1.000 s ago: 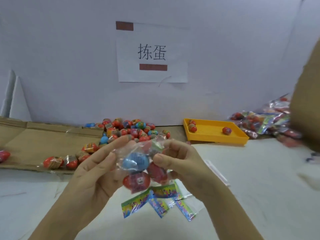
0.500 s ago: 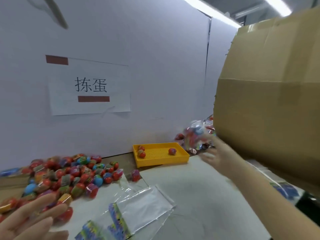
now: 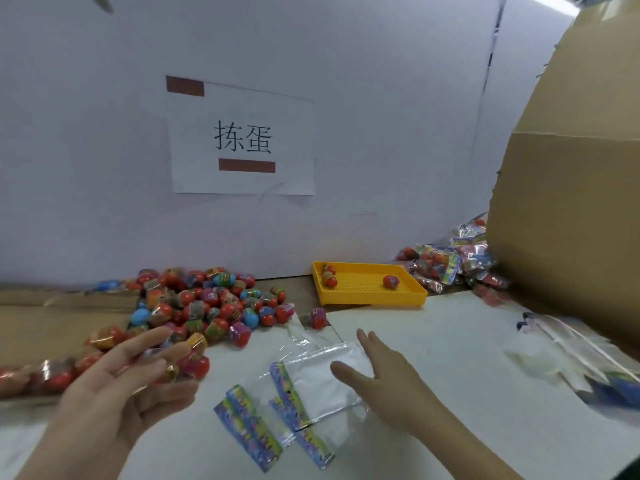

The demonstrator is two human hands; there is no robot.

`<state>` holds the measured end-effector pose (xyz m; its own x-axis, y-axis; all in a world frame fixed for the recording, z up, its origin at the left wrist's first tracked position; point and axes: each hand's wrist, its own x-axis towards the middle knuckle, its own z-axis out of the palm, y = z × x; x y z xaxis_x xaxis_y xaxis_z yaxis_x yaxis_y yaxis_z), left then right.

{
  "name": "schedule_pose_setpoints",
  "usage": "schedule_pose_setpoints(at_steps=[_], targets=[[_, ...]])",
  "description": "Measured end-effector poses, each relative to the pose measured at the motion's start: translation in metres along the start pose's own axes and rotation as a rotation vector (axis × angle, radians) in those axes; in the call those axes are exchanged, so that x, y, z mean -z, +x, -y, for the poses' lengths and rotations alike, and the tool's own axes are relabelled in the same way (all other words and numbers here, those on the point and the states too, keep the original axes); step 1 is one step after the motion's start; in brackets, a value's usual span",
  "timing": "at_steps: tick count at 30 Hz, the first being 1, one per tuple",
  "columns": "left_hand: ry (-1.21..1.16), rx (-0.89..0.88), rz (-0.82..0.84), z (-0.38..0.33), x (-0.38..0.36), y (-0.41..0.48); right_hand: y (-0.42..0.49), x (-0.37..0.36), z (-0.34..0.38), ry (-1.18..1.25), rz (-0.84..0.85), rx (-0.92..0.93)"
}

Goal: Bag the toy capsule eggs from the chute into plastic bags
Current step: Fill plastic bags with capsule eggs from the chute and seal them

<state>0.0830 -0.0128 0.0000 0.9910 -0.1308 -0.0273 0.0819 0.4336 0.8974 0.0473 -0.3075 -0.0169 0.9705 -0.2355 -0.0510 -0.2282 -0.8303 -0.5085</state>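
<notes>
A heap of colourful toy capsule eggs [image 3: 207, 303] lies at the mouth of the cardboard chute [image 3: 52, 323] on the left. Several empty plastic bags [image 3: 304, 393] with printed headers lie flat on the white table in front of me. My left hand [image 3: 124, 386] hovers palm up near the eggs, fingers relaxed, holding nothing. My right hand [image 3: 384, 379] is spread flat over the right edge of the bags, fingers straight. A pile of filled bags [image 3: 450, 265] lies at the back right.
A yellow tray [image 3: 367, 289] with three eggs stands at the back centre. A large cardboard box [image 3: 571, 202] fills the right side. More empty bags [image 3: 571, 362] lie at its foot. A paper sign hangs on the white wall [image 3: 381, 133].
The filled bag that both hands held was carried right by my right hand to the pile and let go. My right hand came back to the empty bags; my left hand opened near the eggs.
</notes>
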Motion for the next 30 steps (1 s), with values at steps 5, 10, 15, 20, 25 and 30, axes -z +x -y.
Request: schedule_pose_setpoints(at_steps=[5,10,15,20,25,30], targets=[[0.026,0.013,-0.04,0.004,-0.002,-0.001,0.005,-0.034,0.018,-0.433,0.057,0.065],[0.085,0.014,-0.118,0.006,-0.002,0.001,0.007,-0.034,0.026,-0.343,-0.058,0.16],[0.189,0.039,-0.178,0.01,0.0,0.007,0.004,-0.021,0.059,0.025,-0.417,0.47],[0.233,0.072,-0.166,0.015,0.001,0.009,0.021,-0.034,0.052,-0.461,0.087,-0.031],[0.234,0.084,-0.165,0.015,-0.001,0.011,0.03,-0.052,0.033,-0.509,0.078,0.036],[0.249,0.096,-0.158,0.016,-0.002,0.009,0.023,-0.054,0.046,-0.361,-0.151,0.247]])
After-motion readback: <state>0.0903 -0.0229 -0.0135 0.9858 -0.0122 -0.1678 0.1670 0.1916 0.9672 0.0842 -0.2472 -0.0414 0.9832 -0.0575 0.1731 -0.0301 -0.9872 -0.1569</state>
